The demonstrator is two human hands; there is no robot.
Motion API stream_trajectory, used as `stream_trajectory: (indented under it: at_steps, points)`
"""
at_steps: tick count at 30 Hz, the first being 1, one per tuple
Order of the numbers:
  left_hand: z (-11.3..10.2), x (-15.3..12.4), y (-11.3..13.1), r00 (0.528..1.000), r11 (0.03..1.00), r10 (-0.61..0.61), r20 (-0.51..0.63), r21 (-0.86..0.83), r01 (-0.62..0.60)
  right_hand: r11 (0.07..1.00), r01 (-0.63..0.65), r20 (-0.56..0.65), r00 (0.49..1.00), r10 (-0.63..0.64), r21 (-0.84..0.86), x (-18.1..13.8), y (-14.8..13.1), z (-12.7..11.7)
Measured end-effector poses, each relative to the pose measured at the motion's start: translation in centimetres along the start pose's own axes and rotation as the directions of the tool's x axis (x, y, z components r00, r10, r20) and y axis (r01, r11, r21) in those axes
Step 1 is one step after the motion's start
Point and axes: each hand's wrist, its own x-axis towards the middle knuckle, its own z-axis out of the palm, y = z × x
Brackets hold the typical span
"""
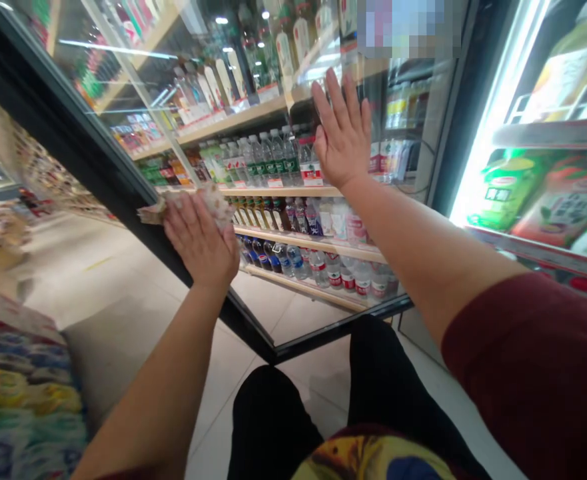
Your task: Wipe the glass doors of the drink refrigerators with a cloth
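Observation:
A glass cooler door with a black frame stands swung open in front of me. My left hand presses a crumpled, pale patterned cloth against the glass near the left edge of the frame. The cloth sticks out on both sides of the fingers, and the palm side is hidden. Higher up and to the right, my right hand lies flat on the pane with fingers spread, holding nothing. Bottles on shelves show through the glass, mixed with reflections of lights.
Wooden shelves with rows of bottles lie beyond the pane. On the right is a lit cooler with drinks on its shelves. Packaged goods are stacked at lower left. My knees are close below the door's bottom corner, above the tiled floor.

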Motion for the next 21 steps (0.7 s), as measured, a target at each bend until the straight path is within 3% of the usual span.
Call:
stream_trajectory:
  at_steps: [2,5,7,9,13,15,18,21]
  points:
    - [0.7,-1.2,0.4,1.000,1.000,-0.011,0.011,-0.003,0.011,1.000,-0.007,0.003,1.000,0.007,0.013,0.0,0.1,0.1]
    - [2.2,-4.3,0.9,0.991,0.999,0.040,0.125,-0.027,-0.037,1.000,0.000,0.001,1.000,0.000,-0.020,0.0,0.0,-0.2]
    - [2.2,-4.6,0.9,0.984,0.997,0.074,0.163,-0.037,-0.069,0.999,0.008,0.015,1.000,-0.007,-0.038,-0.1,-0.1,-0.6]
    - [0.8,-2.6,0.7,0.988,0.997,0.081,0.132,-0.028,-0.078,0.999,0.012,0.031,0.999,-0.010,-0.046,-0.1,-0.3,-0.9]
    - [-2.8,3.6,0.8,0.992,0.997,0.074,-0.104,-0.020,-0.076,0.999,-0.009,0.037,0.999,0.010,-0.045,0.0,-0.3,-0.8]
    - [-3.1,4.4,1.4,0.982,0.996,0.072,-0.175,-0.039,-0.080,1.000,-0.012,0.030,0.999,0.013,-0.024,0.0,-0.2,-0.5]
    - [-1.0,2.0,2.5,0.976,0.973,0.218,-0.021,-0.069,-0.219,1.000,-0.005,0.018,1.000,0.005,0.005,0.0,-0.1,-0.3]
    - [0.8,0.4,3.0,0.871,0.893,0.448,0.201,-0.138,-0.428,1.000,0.000,0.010,1.000,0.000,-0.004,-0.1,-0.1,-0.4]
